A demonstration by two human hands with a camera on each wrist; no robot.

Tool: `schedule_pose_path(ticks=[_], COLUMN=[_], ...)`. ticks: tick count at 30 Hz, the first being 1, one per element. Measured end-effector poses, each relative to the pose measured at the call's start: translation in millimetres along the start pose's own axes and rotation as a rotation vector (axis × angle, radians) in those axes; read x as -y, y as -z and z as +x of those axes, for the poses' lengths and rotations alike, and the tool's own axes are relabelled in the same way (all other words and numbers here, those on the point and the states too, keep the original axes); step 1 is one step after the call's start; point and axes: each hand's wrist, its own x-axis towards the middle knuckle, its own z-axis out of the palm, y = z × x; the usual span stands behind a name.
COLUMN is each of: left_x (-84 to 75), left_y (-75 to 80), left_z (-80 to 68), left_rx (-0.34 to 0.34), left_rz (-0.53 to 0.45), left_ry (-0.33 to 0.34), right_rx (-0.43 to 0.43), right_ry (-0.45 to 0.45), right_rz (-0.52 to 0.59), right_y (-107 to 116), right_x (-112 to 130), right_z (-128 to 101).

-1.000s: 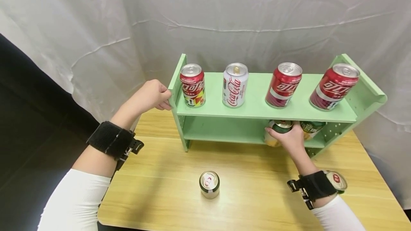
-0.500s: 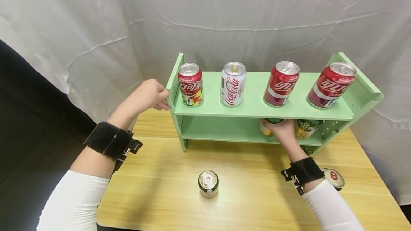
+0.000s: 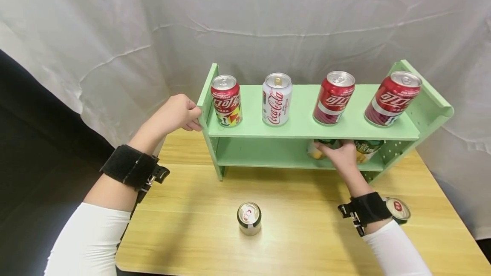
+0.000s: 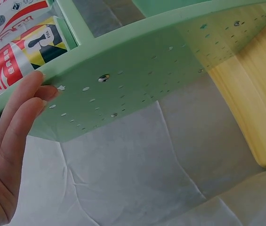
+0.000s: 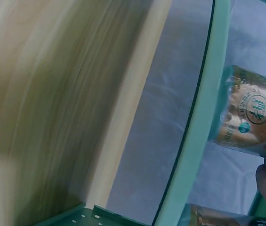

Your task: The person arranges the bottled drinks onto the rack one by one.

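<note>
A green two-tier shelf [image 3: 307, 131] stands on a wooden table [image 3: 307, 233]. My left hand [image 3: 174, 112] holds the shelf's left side panel [image 4: 123, 89], fingers on its edge. My right hand [image 3: 341, 156] reaches under the top board and grips a green and gold can [image 3: 316, 148] on the lower tier; that can [image 5: 248, 117] shows in the right wrist view. A second green can [image 3: 368, 148] stands just right of it. Three red cans [image 3: 226, 101] [image 3: 333, 97] [image 3: 392, 99] and a white can [image 3: 276, 99] stand on the top tier.
A silver-topped can [image 3: 249, 218] stands on the table in front of the shelf. Another can [image 3: 397, 210] stands near the table's right edge, partly behind my right wrist strap. A white cloth backdrop [image 3: 268, 16] hangs behind.
My right hand has pushed the green and gold can further in onto the lower tier, under the top board. My left hand has stayed on the side panel.
</note>
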Motion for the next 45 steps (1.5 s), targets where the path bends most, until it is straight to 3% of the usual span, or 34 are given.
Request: schedule_pose_path(ticks=[7, 15, 22, 29, 37, 41, 45], left_x=[-1.3, 0.2, -0.8, -1.8, -2.4, -0.9, 0.1], left_y=[-0.1, -1.4, -3.4, -4.7, -17.6, -19.1, -7.9], left_z=[-1.3, -0.6, 2.5, 1.3, 4.4, 5.9, 0.2], left_rx=[-0.008, -0.016, -0.020, -0.017, 0.019, 0.011, -0.030], left_rz=[-0.008, -0.007, -0.009, -0.019, -0.044, -0.052, -0.038], left_ry=[0.004, 0.017, 0.027, 0.046, -0.002, -0.013, 0.002], right_rx=[0.002, 0.035, 0.031, -0.155, -0.334, -0.349, -0.309], right_ry=[0.051, 0.176, 0.206, 0.112, -0.149, -0.192, -0.202], right_rz=[-0.076, -0.102, -0.196, -0.243, -0.358, -0.391, -0.376], right_y=[12, 26, 41, 70, 119, 134, 138], right_x=[4, -6, -12, -23, -48, -57, -59], right_z=[-15, -60, -80, -89, -117, -123, -116])
